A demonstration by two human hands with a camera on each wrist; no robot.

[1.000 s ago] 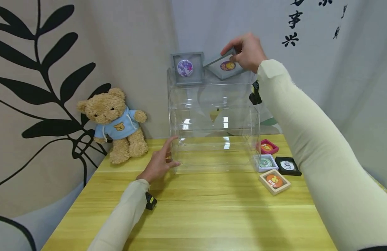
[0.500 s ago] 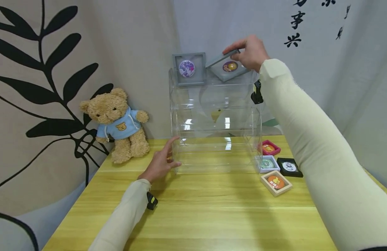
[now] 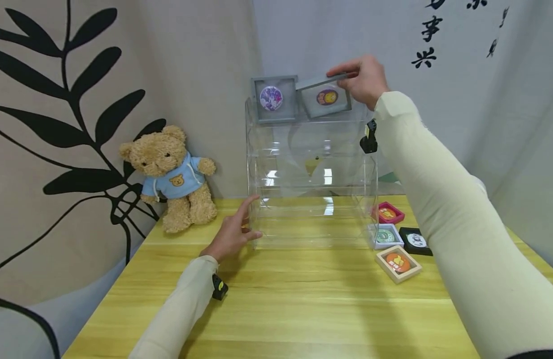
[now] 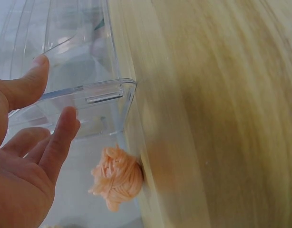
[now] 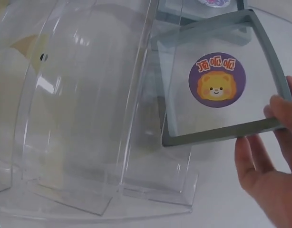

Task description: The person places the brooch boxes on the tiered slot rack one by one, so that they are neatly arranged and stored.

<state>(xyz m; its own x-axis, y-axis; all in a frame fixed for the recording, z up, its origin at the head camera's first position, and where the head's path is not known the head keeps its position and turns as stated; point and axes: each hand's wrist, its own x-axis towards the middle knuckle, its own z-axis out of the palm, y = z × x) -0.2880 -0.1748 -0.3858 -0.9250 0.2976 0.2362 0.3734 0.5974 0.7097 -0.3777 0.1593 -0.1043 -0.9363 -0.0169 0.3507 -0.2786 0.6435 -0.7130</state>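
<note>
Lion-badge frame (image 3: pixel 325 97): less tilted than a second ago; upper edge now closer to level, lower edge flatter too, front turned more squarely toward the head camera.
Right hand (image 3: pixel 365 81): slightly lower, turned along with it.

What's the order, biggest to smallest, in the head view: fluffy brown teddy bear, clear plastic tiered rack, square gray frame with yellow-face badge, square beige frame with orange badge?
1. Clear rack
2. Teddy bear
3. Gray frame
4. Beige frame

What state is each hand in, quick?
Left hand: open, at the clear rack's side.
Right hand: holding the gray lion frame.
</note>
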